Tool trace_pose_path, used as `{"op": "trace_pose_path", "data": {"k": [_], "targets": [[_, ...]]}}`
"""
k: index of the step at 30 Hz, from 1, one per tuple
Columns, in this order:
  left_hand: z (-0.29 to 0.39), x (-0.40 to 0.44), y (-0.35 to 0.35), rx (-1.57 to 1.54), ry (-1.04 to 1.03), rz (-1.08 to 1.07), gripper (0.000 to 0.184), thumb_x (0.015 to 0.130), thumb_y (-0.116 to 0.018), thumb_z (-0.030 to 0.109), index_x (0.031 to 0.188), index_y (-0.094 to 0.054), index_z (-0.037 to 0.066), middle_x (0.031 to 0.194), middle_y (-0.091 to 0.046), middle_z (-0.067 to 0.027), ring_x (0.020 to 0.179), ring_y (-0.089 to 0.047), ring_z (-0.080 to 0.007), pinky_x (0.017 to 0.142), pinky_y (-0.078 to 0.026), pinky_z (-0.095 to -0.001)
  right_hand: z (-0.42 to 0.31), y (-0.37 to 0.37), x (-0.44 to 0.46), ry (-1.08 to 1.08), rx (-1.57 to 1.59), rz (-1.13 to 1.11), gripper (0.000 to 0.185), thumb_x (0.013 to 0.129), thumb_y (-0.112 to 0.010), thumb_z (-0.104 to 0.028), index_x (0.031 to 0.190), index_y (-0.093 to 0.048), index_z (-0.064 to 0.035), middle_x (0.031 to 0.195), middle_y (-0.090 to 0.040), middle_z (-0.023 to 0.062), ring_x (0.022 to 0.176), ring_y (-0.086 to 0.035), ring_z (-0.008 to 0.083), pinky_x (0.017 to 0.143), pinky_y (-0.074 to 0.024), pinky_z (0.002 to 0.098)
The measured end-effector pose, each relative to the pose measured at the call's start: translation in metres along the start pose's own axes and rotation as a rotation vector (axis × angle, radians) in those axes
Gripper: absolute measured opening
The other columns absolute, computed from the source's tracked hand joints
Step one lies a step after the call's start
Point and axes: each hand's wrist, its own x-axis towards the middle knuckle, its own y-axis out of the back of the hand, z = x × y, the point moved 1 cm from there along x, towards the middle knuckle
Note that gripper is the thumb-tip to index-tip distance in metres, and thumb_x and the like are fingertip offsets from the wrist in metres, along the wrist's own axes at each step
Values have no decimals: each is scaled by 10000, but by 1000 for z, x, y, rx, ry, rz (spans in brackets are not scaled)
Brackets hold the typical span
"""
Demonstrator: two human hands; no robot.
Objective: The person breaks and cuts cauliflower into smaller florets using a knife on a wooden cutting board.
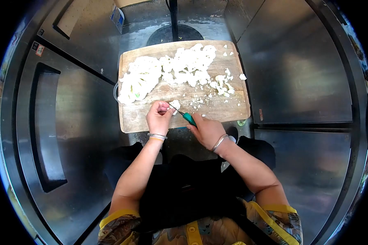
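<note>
A wooden cutting board (151,120) lies in front of me. Near its front edge my left hand (159,118) is closed on a small white cauliflower floret (175,105). My right hand (209,130) grips the green handle of a small knife (188,117). The knife's thin blade points up and left and meets the floret by my left fingertips. Farther back on the board, a large cauliflower head (140,77) sits at the left. Beside it stretches a pile of cut florets (190,61), and small crumbs lie scattered to the right.
Metal cabinet doors stand close on both sides, the left one (86,134) with a long handle and the right one (294,69). Behind the board a black post (173,20) rises from a round base (192,34). A floret (243,76) sits at the board's right edge.
</note>
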Motion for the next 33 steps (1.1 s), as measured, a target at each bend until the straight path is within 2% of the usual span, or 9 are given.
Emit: {"op": "trace_pose_path", "data": {"k": [10, 22, 25, 28, 30, 31, 33], "targets": [[-5, 0, 2, -79, 41, -16, 193, 735, -709, -57, 862, -585, 21, 819, -627, -25, 734, -584, -69, 675, -487, -204, -1, -3, 1, -6, -38, 23, 262, 918, -492, -297, 1035, -444, -68, 842, -632, 169, 730, -625, 355, 628, -494, 453], [4, -3, -2, -41, 55, 28, 151, 747, -702, -39, 832, -593, 23, 773, -623, -14, 684, -561, -57, 651, -475, -201, 0, -7, 2, -30, -52, 44, 234, 920, -488, -276, 982, -426, -59, 803, -632, 167, 723, -629, 345, 627, -496, 441], [2, -2, -2, -37, 61, 25, 146, 749, -695, -45, 822, -590, 24, 784, -620, -8, 695, -560, -53, 650, -472, -200, -2, -2, 2, -38, -54, 26, 240, 921, -487, -280, 996, -426, -60, 803, -632, 169, 724, -628, 349, 626, -497, 442], [-2, 1, 1, -22, 29, 16, 153, 762, -683, -37, 879, -606, 24, 802, -620, -5, 704, -554, -47, 649, -467, -198, -2, 5, 5, -90, -33, -40, 261, 914, -493, -298, 1000, -435, -59, 806, -631, 180, 718, -620, 374, 625, -489, 462], [1, 6, 4, -26, 47, -62, 170, 801, -649, -14, 963, -614, 27, 849, -630, -21, 765, -583, -73, 693, -488, -220, 4, 9, 6, -52, 115, 73, 268, 900, -542, -270, 1013, -457, -43, 745, -615, 158, 613, -627, 316, 557, -492, 414], [9, 5, 5, -24, 43, -66, 170, 801, -649, -14, 963, -614, 27, 849, -630, -21, 765, -583, -73, 693, -488, -220, 6, 11, 7, -54, 118, 78, 268, 900, -542, -270, 1013, -457, -43, 745, -615, 158, 613, -627, 316, 557, -492, 414], [26, 3, 9, -651, 421, -161, 207, 844, -607, 16, 1051, -599, 31, 927, -638, -50, 846, -612, -127, 773, -511, -263, 8, 16, 10, -147, 811, 72, 282, 881, -596, -236, 1020, -473, -24, 679, -572, 110, 503, -589, 202, 475, -467, 328]]}}
